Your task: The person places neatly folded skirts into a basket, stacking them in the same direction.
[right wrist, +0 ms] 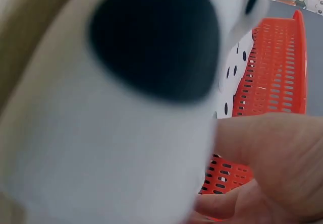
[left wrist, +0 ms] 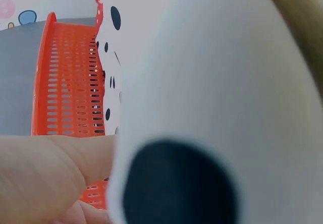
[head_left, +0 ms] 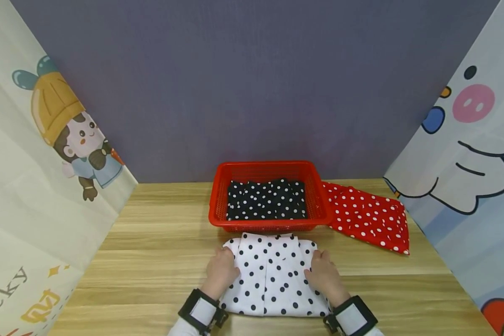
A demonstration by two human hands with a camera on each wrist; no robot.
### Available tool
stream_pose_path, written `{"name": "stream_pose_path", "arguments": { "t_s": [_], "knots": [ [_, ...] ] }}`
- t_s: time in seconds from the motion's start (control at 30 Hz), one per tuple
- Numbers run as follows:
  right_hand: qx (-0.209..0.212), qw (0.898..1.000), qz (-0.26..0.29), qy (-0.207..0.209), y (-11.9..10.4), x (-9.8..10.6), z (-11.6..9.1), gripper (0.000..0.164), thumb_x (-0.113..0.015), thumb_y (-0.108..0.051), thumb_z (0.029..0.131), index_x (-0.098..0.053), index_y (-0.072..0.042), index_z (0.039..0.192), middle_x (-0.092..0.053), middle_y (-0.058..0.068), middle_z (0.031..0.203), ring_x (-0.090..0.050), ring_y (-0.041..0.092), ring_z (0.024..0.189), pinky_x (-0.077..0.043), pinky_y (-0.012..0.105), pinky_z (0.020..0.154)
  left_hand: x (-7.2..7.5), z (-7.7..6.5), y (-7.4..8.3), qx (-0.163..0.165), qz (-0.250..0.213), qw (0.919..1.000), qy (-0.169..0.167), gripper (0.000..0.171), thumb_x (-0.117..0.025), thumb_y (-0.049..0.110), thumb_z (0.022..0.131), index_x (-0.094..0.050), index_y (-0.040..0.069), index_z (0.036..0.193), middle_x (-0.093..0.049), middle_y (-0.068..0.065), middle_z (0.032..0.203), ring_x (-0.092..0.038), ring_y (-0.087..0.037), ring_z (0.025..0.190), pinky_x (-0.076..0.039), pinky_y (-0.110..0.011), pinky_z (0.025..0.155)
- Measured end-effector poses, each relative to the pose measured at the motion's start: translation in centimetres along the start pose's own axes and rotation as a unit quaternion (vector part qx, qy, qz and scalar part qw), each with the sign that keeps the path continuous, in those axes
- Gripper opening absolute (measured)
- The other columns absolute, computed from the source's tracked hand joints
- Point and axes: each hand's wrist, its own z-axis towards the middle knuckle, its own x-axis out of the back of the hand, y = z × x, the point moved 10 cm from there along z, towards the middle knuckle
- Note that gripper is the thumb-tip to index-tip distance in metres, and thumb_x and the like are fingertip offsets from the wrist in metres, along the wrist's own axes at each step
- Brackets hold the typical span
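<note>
Soft, even light falls across the wooden table [head_left: 151,261] in the head view, where the red basket [head_left: 273,225] casts a faint shadow. In both wrist views, the white dotted cloth [left wrist: 212,93] blurs heavily up close, while the basket behind appears sharper.

Table [head_left: 159,261] was pale wood-grain stuff, streaks running side to side. A red basket [head_left: 269,223] sat toward the back, pretty much in the middle. Right beside it was a red cloth [head_left: 371,215] with white dots, slanting off to the right, left end either touching the basket or tucked under its rim, hard to tell. Up front, a folded white cloth [head_left: 273,280] with black dots, though whether all of it rested on the wood wasn't clear.
</note>
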Motion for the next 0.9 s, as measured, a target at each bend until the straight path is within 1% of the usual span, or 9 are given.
{"name": "stream_pose_path", "arguments": {
  "t_s": [0.1, 0.23, 0.33, 0.43, 0.57, 0.63, 0.73, 0.9],
  "knots": [
    [0.008, 1.0, 0.005, 0.004, -0.2, -0.05, -0.08, 0.059, -0.063, -0.012, 0.083, -0.034, 0.018, 0.125, -0.041, 0.031, 0.108, -0.051, 0.028, 0.07, -0.052, 0.033, 0.058, -0.11, 0.07, -0.09, -0.001, -0.005, 1.0, 0.001, 0.039, -0.072, 0.008, 0.065, -0.055, -0.01, 0.096, -0.048, -0.015, 0.078, -0.046, -0.023, 0.054, -0.039, -0.031, 0.045],
    [0.024, 1.0, 0.001, 0.012, -0.69, 0.02, -0.35, 0.057, -0.062, -0.01, 0.084, -0.034, 0.018, 0.124, -0.044, 0.031, 0.106, -0.052, 0.026, 0.067, -0.052, 0.032, 0.057, -0.14, 0.1, -0.35, -0.004, -0.029, 0.9996, 0.001, 0.032, -0.069, 0.005, 0.065, -0.056, -0.006, 0.092, -0.051, -0.012, 0.073, -0.047, -0.023, 0.057, -0.038, -0.031, 0.046],
    [0.027, 1.0, 0.001, 0.009, -0.95, -0.08, -0.5, 0.055, -0.059, -0.008, 0.085, -0.033, 0.018, 0.124, -0.046, 0.029, 0.104, -0.053, 0.025, 0.065, -0.05, 0.03, 0.054, -0.24, 0.17, -0.49, -0.007, -0.045, 0.9989, -0.004, 0.029, -0.067, 0.005, 0.065, -0.056, -0.004, 0.091, -0.052, -0.01, 0.069, -0.047, -0.022, 0.056, -0.036, -0.031, 0.046],
    [0.022, 1.0, 0.003, -0.001, -0.94, -0.46, -0.42, 0.052, -0.058, -0.007, 0.085, -0.033, 0.017, 0.124, -0.048, 0.028, 0.103, -0.054, 0.025, 0.065, -0.048, 0.029, 0.053, -0.39, 0.26, -0.56, -0.012, -0.04, 0.9991, -0.007, 0.028, -0.065, 0.006, 0.066, -0.056, -0.003, 0.091, -0.053, -0.01, 0.069, -0.048, -0.022, 0.056, -0.036, -0.032, 0.046],
    [0.016, 1.0, 0.01, -0.012, -0.79, -0.89, -0.25, 0.049, -0.057, -0.006, 0.086, -0.034, 0.015, 0.124, -0.049, 0.027, 0.104, -0.055, 0.026, 0.067, -0.047, 0.028, 0.052, -0.57, 0.34, -0.71, -0.01, -0.032, 0.9993, -0.017, 0.028, -0.064, 0.007, 0.068, -0.056, -0.004, 0.092, -0.053, -0.011, 0.069, -0.049, -0.023, 0.056, -0.037, -0.033, 0.046],
    [0.014, 1.0, 0.015, -0.015, -0.76, -0.94, -0.25, 0.049, -0.057, -0.006, 0.086, -0.034, 0.014, 0.124, -0.049, 0.028, 0.105, -0.055, 0.027, 0.069, -0.047, 0.028, 0.052, -0.59, 0.31, -0.79, -0.009, -0.035, 0.999, -0.025, 0.027, -0.064, 0.007, 0.07, -0.057, -0.004, 0.093, -0.053, -0.011, 0.069, -0.048, -0.023, 0.056, -0.037, -0.032, 0.046],
    [0.011, 1.0, 0.019, -0.017, -0.7, -0.86, -0.32, 0.05, -0.056, -0.006, 0.087, -0.033, 0.014, 0.126, -0.049, 0.028, 0.108, -0.056, 0.027, 0.07, -0.047, 0.028, 0.052, -0.57, 0.29, -0.8, -0.014, -0.047, 0.9983, -0.032, 0.026, -0.064, 0.007, 0.073, -0.058, -0.004, 0.095, -0.054, -0.011, 0.069, -0.048, -0.022, 0.056, -0.037, -0.031, 0.046],
    [0.014, 1.0, 0.021, -0.017, -0.73, -0.66, -0.5, 0.051, -0.056, -0.007, 0.087, -0.033, 0.014, 0.128, -0.049, 0.029, 0.113, -0.058, 0.03, 0.076, -0.052, 0.035, 0.061, -0.63, 0.13, -0.95, -0.02, -0.087, 0.9949, -0.047, 0.021, -0.061, 0.004, 0.074, -0.059, -0.004, 0.094, -0.053, -0.009, 0.069, -0.047, -0.021, 0.055, -0.037, -0.029, 0.047]
  ]
}}
